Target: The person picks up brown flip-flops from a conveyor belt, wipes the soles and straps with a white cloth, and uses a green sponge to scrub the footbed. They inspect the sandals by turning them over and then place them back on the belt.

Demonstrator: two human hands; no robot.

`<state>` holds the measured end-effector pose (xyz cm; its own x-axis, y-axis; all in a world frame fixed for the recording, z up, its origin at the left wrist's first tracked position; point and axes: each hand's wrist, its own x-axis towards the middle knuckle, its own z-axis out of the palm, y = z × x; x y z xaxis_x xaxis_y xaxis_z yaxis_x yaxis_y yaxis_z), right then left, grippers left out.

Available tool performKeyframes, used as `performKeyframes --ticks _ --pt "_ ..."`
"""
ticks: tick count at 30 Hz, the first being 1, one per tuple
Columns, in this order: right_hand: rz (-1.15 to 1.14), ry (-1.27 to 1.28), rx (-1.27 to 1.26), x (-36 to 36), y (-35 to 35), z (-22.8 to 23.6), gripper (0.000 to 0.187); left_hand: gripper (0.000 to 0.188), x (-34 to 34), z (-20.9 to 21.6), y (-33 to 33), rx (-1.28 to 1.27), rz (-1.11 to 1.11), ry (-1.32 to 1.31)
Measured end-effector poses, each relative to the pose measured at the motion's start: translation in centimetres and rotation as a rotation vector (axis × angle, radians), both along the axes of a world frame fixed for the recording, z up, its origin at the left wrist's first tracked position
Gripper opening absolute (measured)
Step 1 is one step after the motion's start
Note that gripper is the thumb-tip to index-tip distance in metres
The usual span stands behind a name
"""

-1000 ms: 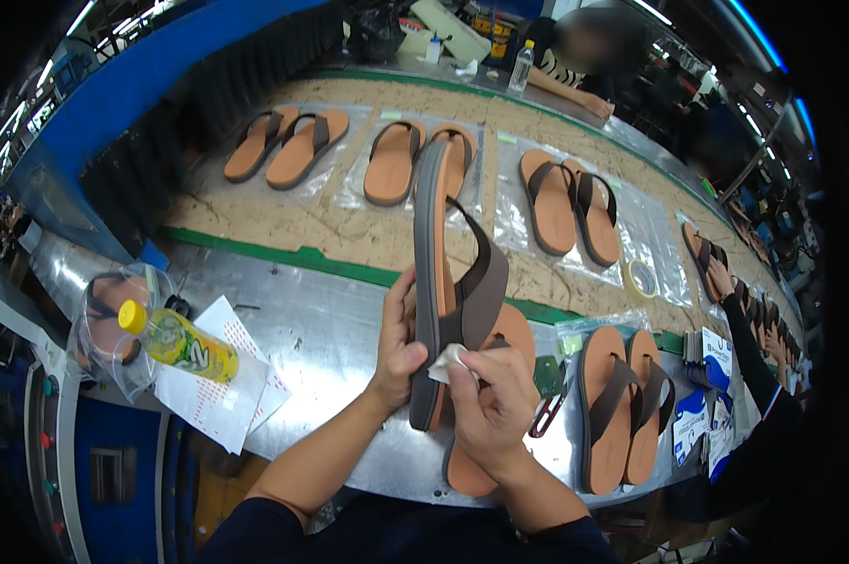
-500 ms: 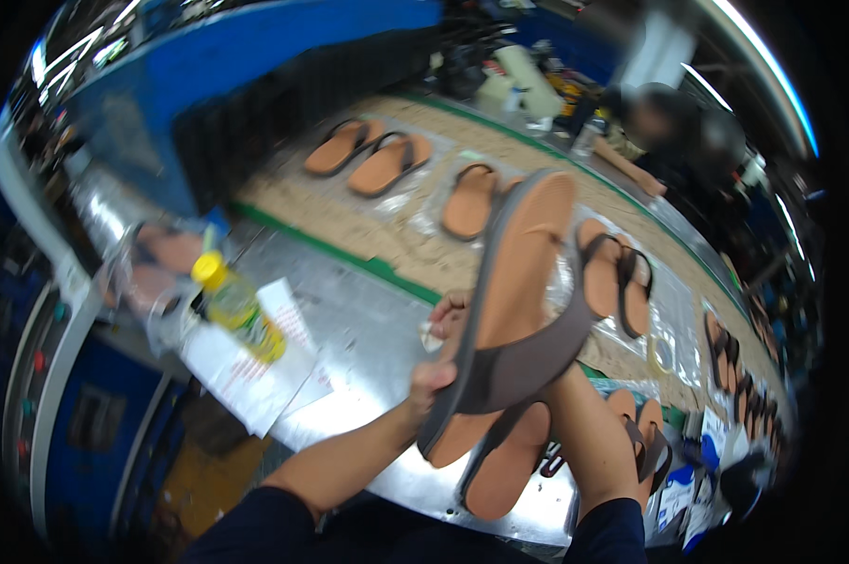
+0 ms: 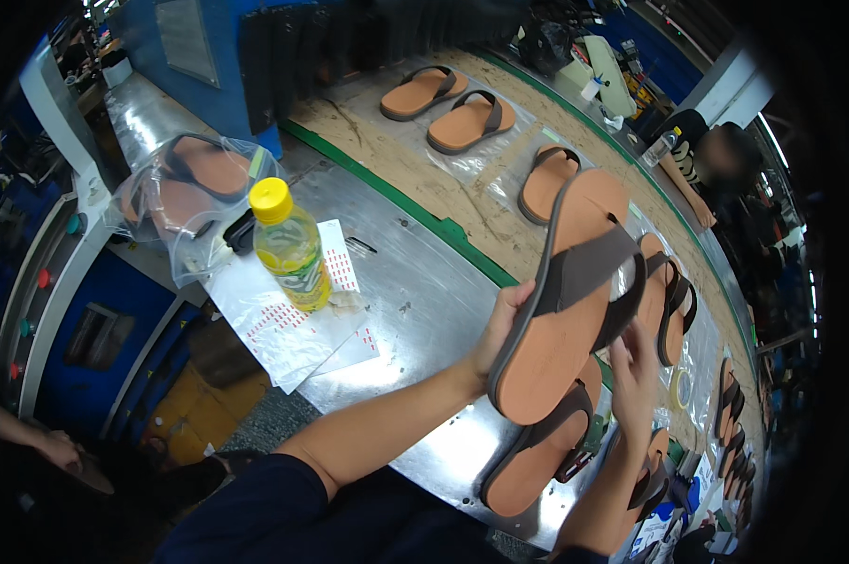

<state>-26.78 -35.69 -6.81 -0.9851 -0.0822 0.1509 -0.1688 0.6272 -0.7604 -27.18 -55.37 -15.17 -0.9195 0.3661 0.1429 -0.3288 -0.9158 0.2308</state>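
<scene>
A tan flip-flop sandal with a wide dark brown strap is held up in front of me, its footbed turned toward me. My left hand grips its left edge, thumb at the side and the other fingers hidden behind. At the right side, where the strap meets the sole, my right hand has bent fingers against the sandal; their tips are partly hidden. Below it, a second sandal of the same kind lies on the metal table, partly covered by the held one.
A yellow-capped bottle stands on printed sheets at left, beside bagged sandals. Sandals on clear plastic line a green-edged conveyor belt. A tape roll lies on it. People are across the belt and at lower left.
The held sandal has turned, so its strap now sits higher and its footbed faces me more. My right hand has come into sight beside the strap. The whole view has shifted.
</scene>
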Motion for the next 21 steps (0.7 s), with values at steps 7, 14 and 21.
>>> performKeyframes --ticks 7,14,21 --pt "-0.087 -0.202 0.293 13.6 3.5 -3.2 0.08 0.056 -0.4 0.8 0.5 -0.253 0.144 0.143" --pt "-0.182 -0.118 -0.026 11.5 4.7 -5.2 0.039 0.079 -0.7 -0.2 0.8 -0.469 0.167 0.004" --pt "-0.276 -0.044 -0.319 10.3 3.2 2.6 0.033 0.075 0.3 -0.3 2.0 -0.284 0.054 0.147"
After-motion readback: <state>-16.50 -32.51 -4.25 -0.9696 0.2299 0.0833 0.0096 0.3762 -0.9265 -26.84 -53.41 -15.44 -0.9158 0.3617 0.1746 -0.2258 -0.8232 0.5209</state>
